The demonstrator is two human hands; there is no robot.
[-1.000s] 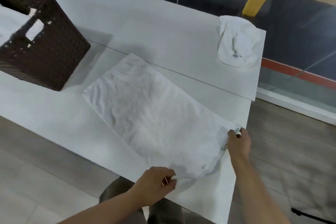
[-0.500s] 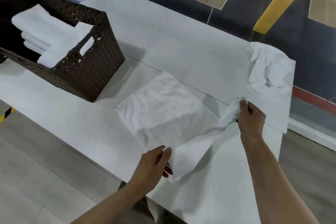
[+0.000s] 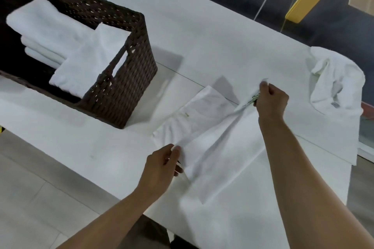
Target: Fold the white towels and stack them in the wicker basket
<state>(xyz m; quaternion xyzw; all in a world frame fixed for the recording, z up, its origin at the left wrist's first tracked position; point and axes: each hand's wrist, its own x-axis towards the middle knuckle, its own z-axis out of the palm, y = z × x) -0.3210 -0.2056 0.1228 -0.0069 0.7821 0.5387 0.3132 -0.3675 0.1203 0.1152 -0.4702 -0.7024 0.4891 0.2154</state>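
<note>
A white towel [image 3: 208, 127] lies on the white table [image 3: 212, 32], its near half lifted and carried over the far half. My left hand [image 3: 162, 166] pinches the near left corner. My right hand [image 3: 271, 101] pinches the other corner, by the towel's label, raised above the table. The dark brown wicker basket [image 3: 125, 87] stands at the left and holds folded white towels [image 3: 60, 46] in a stack. A crumpled white towel [image 3: 336, 81] lies at the table's far right edge.
The table's near edge runs diagonally below my left hand, with pale floor [image 3: 30, 198] beyond it. A glass wall and a yellow post [image 3: 307, 0] stand behind the table. My legs are under the table's near edge.
Both hands lifted the towel's near end off the table and carried it away from me, over the far half. The view swung left, bringing the basket's inside into sight.
</note>
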